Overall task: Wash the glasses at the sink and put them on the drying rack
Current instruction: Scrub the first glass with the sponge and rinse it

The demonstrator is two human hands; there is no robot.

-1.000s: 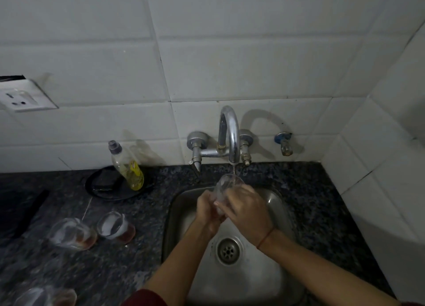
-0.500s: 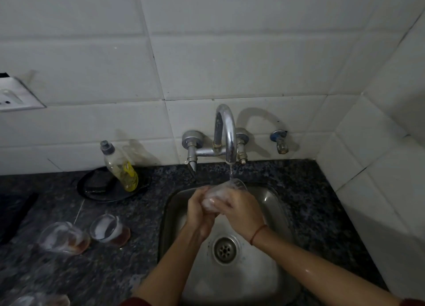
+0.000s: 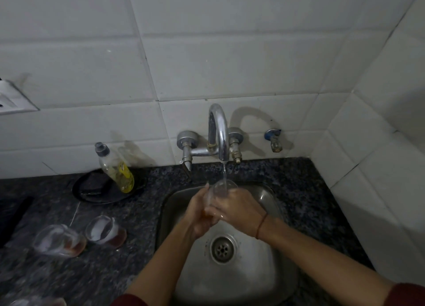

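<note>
A: Lower left of frame, on the counter [image 3: 119, 273]: first unwashed glass [image 3: 59, 241], second unwashed glass [image 3: 105, 231], brown dregs in both. Status?
B: Waiting. Centre of frame, over the sink [image 3: 257, 273]: one glass [image 3: 222, 188], mouth up under the running tap [image 3: 218, 131]. Left hand [image 3: 198, 215], grip wrapped round its side. Right hand [image 3: 240, 210], grip curled round the opposite side.
A: Step?
B: Rinsing, by judgement. Next: empty it and carry it to the drying rack, which is out of view. Wet glass wants a firm hold.

White tiled wall [image 3: 207, 64], black counter [image 3: 303, 190] flecked grey, silvery sink [image 3: 253, 278] and tap [image 3: 218, 126], clear glass [image 3: 224, 186], clear bottle [image 3: 116, 169] with yellow liquid and grey cap, black tray [image 3: 92, 194], brown-bottomed tumblers [image 3: 105, 231], reddish wrist thread [image 3: 261, 225], maroon sleeve [image 3: 407, 294]
</note>
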